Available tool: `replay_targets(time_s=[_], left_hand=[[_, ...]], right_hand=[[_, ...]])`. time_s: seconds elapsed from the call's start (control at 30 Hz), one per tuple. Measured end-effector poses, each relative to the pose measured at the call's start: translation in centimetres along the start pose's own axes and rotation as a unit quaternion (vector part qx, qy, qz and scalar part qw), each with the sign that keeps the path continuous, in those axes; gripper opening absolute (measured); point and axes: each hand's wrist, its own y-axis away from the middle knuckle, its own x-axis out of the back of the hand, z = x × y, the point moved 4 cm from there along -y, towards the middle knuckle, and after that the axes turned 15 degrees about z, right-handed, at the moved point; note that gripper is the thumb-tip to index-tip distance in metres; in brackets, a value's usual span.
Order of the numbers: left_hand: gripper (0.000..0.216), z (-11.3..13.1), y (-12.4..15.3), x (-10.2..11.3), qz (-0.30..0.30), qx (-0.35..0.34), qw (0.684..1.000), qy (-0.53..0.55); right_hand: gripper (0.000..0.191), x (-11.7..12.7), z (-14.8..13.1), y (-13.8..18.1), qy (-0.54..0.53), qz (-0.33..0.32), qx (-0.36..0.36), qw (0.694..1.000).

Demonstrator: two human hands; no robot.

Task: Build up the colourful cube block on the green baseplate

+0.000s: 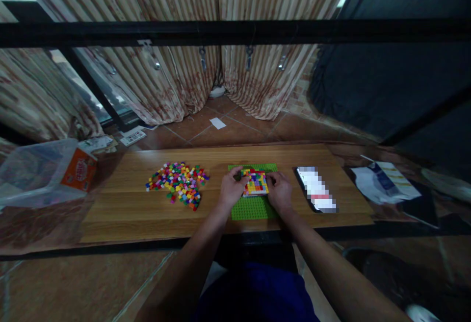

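Observation:
A green baseplate [253,208] lies on the wooden table in front of me. On its far half sits a flat block of small coloured bricks [255,182], mostly yellow, red and blue. My left hand [231,188] rests at the block's left edge with its fingers curled against it. My right hand [279,191] is at the block's right edge, fingers bent onto the bricks. Whether either hand pinches a single loose brick is too small to tell.
A pile of loose coloured bricks [179,183] lies left of the baseplate. A phone [315,189] lies to the right. A clear plastic tub [35,172] with an orange box stands at far left, papers [382,181] at far right. A black bar [235,32] crosses overhead.

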Motion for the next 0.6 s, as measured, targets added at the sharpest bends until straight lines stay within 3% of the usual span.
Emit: replay_targets(time_s=[0.17,0.27,0.33,0.47,0.6], left_hand=[[0.035,0.8,0.0,3.8,0.043,-0.099,0.982,-0.154],[0.035,1.5,-0.6,6.9,0.082,-0.198,0.924,-0.318],[0.034,1.7,-1.2,8.5,0.076,-0.238,0.882,-0.399],[0.032,1.3,-2.4,9.8,0.028,-0.249,0.829,-0.500],[0.031,1.0,-2.8,9.9,0.001,-0.241,0.800,-0.550]], right_hand=[[0.029,0.0,0.1,0.0,0.006,-0.007,0.003,1.000],[0.030,0.0,0.1,0.0,0.009,-0.006,-0.002,1.000],[0.030,0.0,0.1,0.0,0.007,-0.006,-0.003,1.000],[0.030,-0.1,0.1,0.0,0.002,-0.005,-0.003,1.000],[0.028,-0.1,0.2,0.0,0.000,0.000,-0.002,1.000]])
